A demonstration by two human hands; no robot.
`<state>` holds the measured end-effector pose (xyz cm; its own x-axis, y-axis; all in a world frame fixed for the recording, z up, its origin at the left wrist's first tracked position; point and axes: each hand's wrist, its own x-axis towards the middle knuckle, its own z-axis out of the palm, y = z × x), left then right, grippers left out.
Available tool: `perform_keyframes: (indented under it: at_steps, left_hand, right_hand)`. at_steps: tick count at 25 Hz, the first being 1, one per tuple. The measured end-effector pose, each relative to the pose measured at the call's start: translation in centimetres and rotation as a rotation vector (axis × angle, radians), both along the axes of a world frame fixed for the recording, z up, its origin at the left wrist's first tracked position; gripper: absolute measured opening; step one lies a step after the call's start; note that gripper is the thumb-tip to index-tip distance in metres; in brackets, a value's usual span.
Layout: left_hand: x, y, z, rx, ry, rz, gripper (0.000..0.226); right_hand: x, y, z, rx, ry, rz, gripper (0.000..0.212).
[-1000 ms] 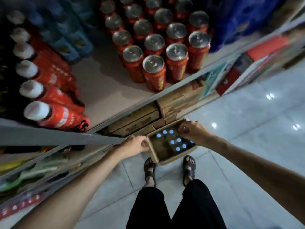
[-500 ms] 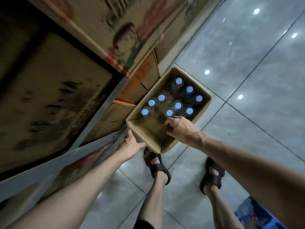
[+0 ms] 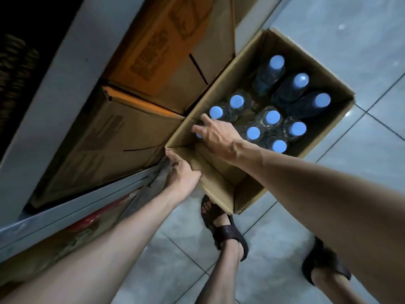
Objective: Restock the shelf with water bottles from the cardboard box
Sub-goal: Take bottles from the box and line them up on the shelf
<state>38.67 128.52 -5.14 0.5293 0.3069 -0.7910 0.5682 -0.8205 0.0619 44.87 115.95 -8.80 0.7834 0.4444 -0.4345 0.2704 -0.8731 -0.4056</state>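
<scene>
Beneath the right hand's (image 3: pixel 215 137) fingers, one bottle cap (image 3: pixel 198 135) shows only as a blue sliver; whether they grip it cannot be told. The left hand's (image 3: pixel 182 177) fingertips are hidden round the cardboard box (image 3: pixel 221 194) corner. Print on the cartons (image 3: pixel 114 145) beyond them is blurred.
</scene>
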Motion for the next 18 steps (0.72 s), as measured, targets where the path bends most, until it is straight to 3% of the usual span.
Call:
perform_keyframes:
  at_steps: [3, 5, 9, 13, 15, 18]
  left_hand:
    - [-0.1, 1.0, 0.2, -0.007, 0.034, -0.023, 0.104]
    - [0.0, 1.3, 0.7, -0.019, 0.013, 0.018, 0.102]
    - [-0.6, 0.2, 4.3, -0.143, -0.099, 0.013, 0.113]
    - [-0.2, -4.0, 13.0, -0.416, -0.085, -0.098, 0.101]
    - [1.3, -6.5, 19.6, -0.484, -0.131, -0.135, 0.093]
    - [3.6, -9.4, 31.6, -0.539, -0.152, -0.19, 0.095]
  right_hand:
    - [-0.4, 1.1, -0.1, 0.062, -0.06, -0.001, 0.028]
    - [-1.8, 0.2, 0.4, 0.21, -0.026, -0.086, 0.02]
    - [-4.2, -4.3, 5.3, 0.51, 0.167, -0.522, 0.025]
    - [-4.8, -10.5, 16.1, 0.807, 0.388, -0.879, 0.026]
    - [-3.7, -13.6, 24.2, 0.898, 0.454, -0.917, 0.022]
    - [-1.2, -16.7, 37.9, 0.859, 0.34, -0.864, 0.016]
